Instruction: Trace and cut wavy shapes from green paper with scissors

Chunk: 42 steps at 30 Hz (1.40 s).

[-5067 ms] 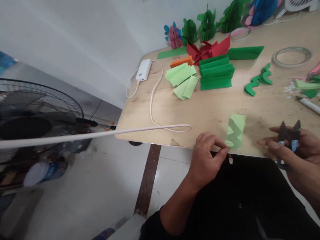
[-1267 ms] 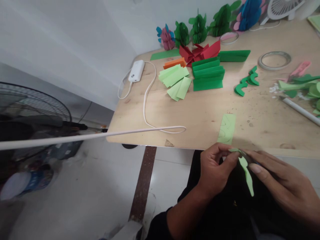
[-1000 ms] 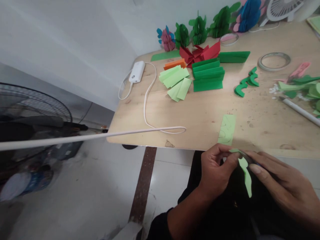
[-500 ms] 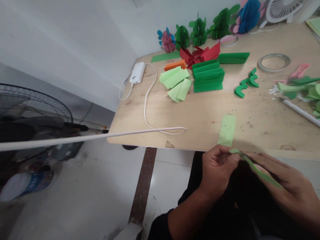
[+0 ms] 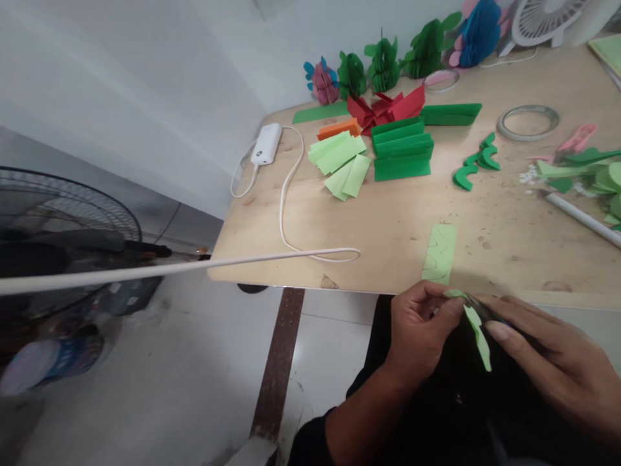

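- My left hand [image 5: 420,327] pinches light-green paper [image 5: 455,294] at the table's near edge.
- My right hand [image 5: 543,349] grips scissors [image 5: 475,302], mostly hidden.
- Paper's tail [image 5: 480,336] just dropped off my right hand, hangs down; likely clearer for cutting.
- Marked slip [image 5: 440,251] lies flat, just beyond left hand.

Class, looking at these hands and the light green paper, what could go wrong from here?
The dark metal scissors, mostly hidden by the bare right hand, sit close to the bare left hand, so a slip might nick a finger. The thin, wavy light green paper strip dangles loosely and could bend or tear. The light green paper rectangle with drawn curves lies near the pale wooden table's front edge; a nudge might shift it.
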Available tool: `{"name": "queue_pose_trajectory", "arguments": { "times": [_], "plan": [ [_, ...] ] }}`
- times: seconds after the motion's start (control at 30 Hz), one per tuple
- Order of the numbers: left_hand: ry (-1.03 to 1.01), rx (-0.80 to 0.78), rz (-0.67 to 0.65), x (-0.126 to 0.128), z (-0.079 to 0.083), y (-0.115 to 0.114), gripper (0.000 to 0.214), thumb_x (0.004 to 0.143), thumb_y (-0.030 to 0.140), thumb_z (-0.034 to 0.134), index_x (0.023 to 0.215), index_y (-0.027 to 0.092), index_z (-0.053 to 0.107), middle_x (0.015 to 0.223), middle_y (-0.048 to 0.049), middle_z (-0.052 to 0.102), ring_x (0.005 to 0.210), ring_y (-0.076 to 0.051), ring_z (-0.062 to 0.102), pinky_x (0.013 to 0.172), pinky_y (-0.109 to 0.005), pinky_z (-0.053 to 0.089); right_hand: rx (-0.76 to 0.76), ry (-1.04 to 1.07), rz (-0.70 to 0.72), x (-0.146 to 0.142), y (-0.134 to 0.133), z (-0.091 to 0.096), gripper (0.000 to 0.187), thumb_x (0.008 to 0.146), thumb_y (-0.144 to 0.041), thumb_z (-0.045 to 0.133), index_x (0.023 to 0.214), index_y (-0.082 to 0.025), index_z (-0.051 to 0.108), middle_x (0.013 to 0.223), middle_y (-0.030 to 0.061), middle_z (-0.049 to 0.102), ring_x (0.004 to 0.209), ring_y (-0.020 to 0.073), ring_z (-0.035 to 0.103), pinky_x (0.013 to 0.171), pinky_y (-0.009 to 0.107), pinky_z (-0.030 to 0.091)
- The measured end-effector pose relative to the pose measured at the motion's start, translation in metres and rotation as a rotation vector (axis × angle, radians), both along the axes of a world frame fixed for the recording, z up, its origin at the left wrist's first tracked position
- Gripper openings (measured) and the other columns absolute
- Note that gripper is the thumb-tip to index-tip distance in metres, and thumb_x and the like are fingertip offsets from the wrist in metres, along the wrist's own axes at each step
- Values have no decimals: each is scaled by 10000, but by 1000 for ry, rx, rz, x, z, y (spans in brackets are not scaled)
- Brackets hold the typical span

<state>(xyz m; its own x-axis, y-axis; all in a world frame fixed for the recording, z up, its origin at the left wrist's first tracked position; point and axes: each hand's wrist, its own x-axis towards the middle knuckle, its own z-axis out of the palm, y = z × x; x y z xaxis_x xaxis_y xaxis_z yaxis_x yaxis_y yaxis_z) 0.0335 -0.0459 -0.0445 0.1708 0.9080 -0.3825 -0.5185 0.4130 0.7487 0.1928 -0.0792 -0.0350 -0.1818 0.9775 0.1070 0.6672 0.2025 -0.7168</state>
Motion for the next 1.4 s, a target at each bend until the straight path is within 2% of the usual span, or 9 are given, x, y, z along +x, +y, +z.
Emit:
{"name": "queue_pose_trajectory", "arguments": {
  "times": [0.27, 0.53, 0.77, 0.87, 0.97, 1.07, 1.4],
  "plan": [
    [132, 105, 4, 2, -6, -1, 116, 748, 260, 737, 732, 177, 658, 668, 11, 652, 624, -94, 551, 668, -244, 453, 38, -14, 9, 0, 3, 0, 424, 920, -307, 541, 1331, -404, 580, 1097, -35, 762, 983, 196, 725, 687, 250, 609],
    [64, 8, -1, 2, 0, -1, 200, 700, 310, 788, 706, 173, 643, 655, 20, 646, 605, -84, 545, 641, -227, 451, 31, -23, -22, -1, 2, -1, 377, 934, -326, 508, 1289, -338, 633, 1122, 4, 762, 957, 214, 736, 719, 295, 622],
    [-8, -112, 18, 3, 7, -1, 271, 624, 330, 846, 674, 166, 636, 633, 27, 643, 578, -81, 555, 622, -221, 454, 17, -9, -54, -4, 1, -2, 370, 913, -341, 530, 1258, -345, 663, 1114, 0, 768, 980, 241, 733, 710, 322, 631],
    [-17, -113, 21, 3, 7, -2, 284, 615, 335, 857, 669, 166, 635, 630, 30, 646, 581, -80, 562, 636, -222, 463, 52, -18, -84, -4, 1, -2, 328, 911, -361, 539, 1196, -332, 698, 1048, -4, 787, 953, 239, 742, 763, 349, 630],
    [-29, -113, 21, 3, 6, -2, 274, 614, 324, 861, 676, 166, 646, 646, 26, 664, 592, -78, 571, 643, -217, 464, 44, -12, -56, -4, 1, -1, 335, 916, -364, 533, 1210, -319, 688, 1086, 7, 779, 993, 239, 731, 795, 357, 624],
    [-37, -106, 9, 2, 7, -2, 272, 622, 330, 860, 674, 165, 651, 643, 15, 675, 587, -82, 577, 625, -216, 463, 23, 2, -28, -3, 1, 1, 358, 917, -365, 529, 1245, -318, 665, 1152, 16, 759, 1023, 232, 721, 770, 329, 625],
    [-10, -101, 24, 3, 5, -3, 268, 614, 336, 859, 664, 163, 661, 634, 13, 667, 585, -91, 585, 647, -229, 490, 5, -13, -35, -1, -1, -2, 386, 915, -342, 538, 1286, -346, 641, 1156, 6, 754, 1023, 239, 720, 749, 322, 626]
  ]
}}
